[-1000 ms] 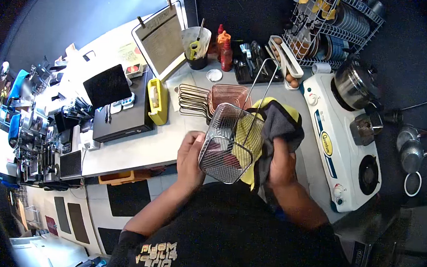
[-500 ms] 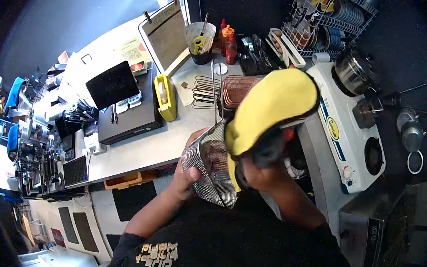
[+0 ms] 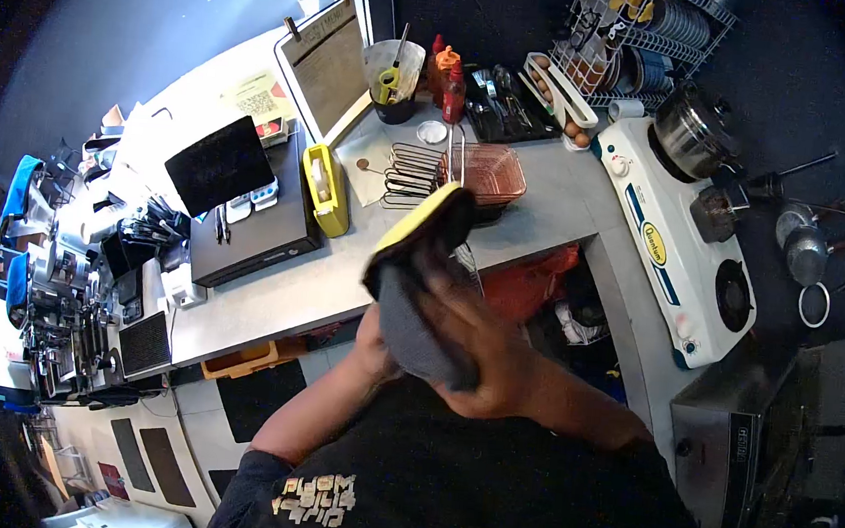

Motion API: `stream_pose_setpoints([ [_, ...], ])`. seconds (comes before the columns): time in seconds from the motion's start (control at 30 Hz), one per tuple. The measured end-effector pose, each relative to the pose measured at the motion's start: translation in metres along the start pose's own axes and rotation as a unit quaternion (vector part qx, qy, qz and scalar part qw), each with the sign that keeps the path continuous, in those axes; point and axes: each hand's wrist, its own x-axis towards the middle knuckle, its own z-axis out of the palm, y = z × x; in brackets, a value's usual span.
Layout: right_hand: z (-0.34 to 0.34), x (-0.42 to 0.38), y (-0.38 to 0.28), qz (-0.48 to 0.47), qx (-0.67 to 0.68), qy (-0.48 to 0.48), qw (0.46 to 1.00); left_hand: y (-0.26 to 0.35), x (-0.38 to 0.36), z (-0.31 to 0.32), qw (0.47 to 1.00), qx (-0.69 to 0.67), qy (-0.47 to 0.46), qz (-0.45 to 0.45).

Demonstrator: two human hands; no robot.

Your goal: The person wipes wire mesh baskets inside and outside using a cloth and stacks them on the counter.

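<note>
My right hand (image 3: pixel 485 353) presses a cloth (image 3: pixel 415 328), yellow on one face and grey on the other with dark edging, against a wire-mesh fry basket. Blur softens the fingers. Only a sliver of the fry basket (image 3: pixel 466 260) shows beside the cloth; its long wire handle (image 3: pixel 457 156) points away from me over the counter. My left hand (image 3: pixel 372 345) holds the basket from the left side, its fingers mostly covered by the cloth.
On the counter (image 3: pixel 536 213) sit a copper-coloured wire basket (image 3: pixel 497 173), a dark wire rack (image 3: pixel 412 174), a yellow tape dispenser (image 3: pixel 325 192), sauce bottles (image 3: pixel 453 93) and a cutlery tray (image 3: pixel 502 107). A gas stove (image 3: pixel 648 232) with a pot (image 3: pixel 694 132) stands right.
My right hand has brought the cloth down and left, folding its yellow face away so the grey side shows. The cloth now covers most of the fry basket.
</note>
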Motion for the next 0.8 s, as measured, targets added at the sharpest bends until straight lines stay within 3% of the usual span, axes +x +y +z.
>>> stream_pose_setpoints([
  [0.03,0.000,0.004,-0.006,-0.015,-0.023,-0.043,0.999,-0.002,0.005,-0.015,0.999,0.008,-0.043,0.009],
  [0.13,-0.003,-0.002,-0.010,-0.025,-0.033,-0.164,0.986,0.015,0.010,-0.032,0.936,-0.347,0.048,-0.027],
  [0.17,-0.007,-0.008,-0.010,-0.021,-0.026,-0.203,0.979,0.020,0.007,-0.027,0.971,-0.238,0.025,0.009],
  [0.2,-0.013,-0.014,-0.007,-0.008,0.013,-0.183,0.983,0.033,0.007,-0.012,0.991,-0.124,0.002,0.046],
  [0.27,-0.026,-0.025,0.004,0.015,0.092,-0.141,0.986,0.038,-0.001,-0.001,0.973,-0.220,0.066,-0.016],
  [0.3,-0.027,-0.027,0.013,0.011,0.112,-0.018,0.993,0.038,-0.003,0.002,0.975,-0.208,0.074,-0.016],
  [0.33,-0.031,-0.030,0.018,0.074,0.196,0.085,0.974,0.038,-0.004,0.004,0.977,-0.197,0.082,-0.019],
  [0.4,-0.035,-0.020,0.026,0.107,0.343,0.275,0.892,0.033,-0.004,-0.002,0.990,-0.136,-0.025,-0.018],
  [0.43,-0.030,-0.023,0.036,0.099,0.153,0.272,0.945,0.034,-0.004,0.003,0.989,-0.139,-0.039,-0.018],
  [0.47,-0.025,-0.019,0.042,0.097,0.067,0.274,0.955,0.038,-0.003,0.012,0.988,-0.142,-0.053,-0.018],
  [0.57,0.016,-0.008,0.035,0.074,0.101,0.145,0.982,0.054,0.005,0.017,0.983,-0.179,-0.005,0.045],
  [0.6,0.027,-0.006,0.036,-0.027,0.019,0.136,0.990,0.061,0.008,0.012,0.978,-0.192,0.031,0.072],
  [0.67,0.027,-0.018,0.027,0.006,0.080,0.043,0.996,0.068,0.011,0.003,0.980,-0.153,0.059,0.114],
  [0.7,0.022,-0.021,0.025,0.021,0.109,-0.004,0.994,0.071,0.010,0.004,0.980,-0.155,0.063,0.108],
  [0.8,0.006,-0.026,0.015,0.000,0.161,-0.006,0.987,0.059,-0.003,0.001,0.982,-0.163,0.087,0.047],
])
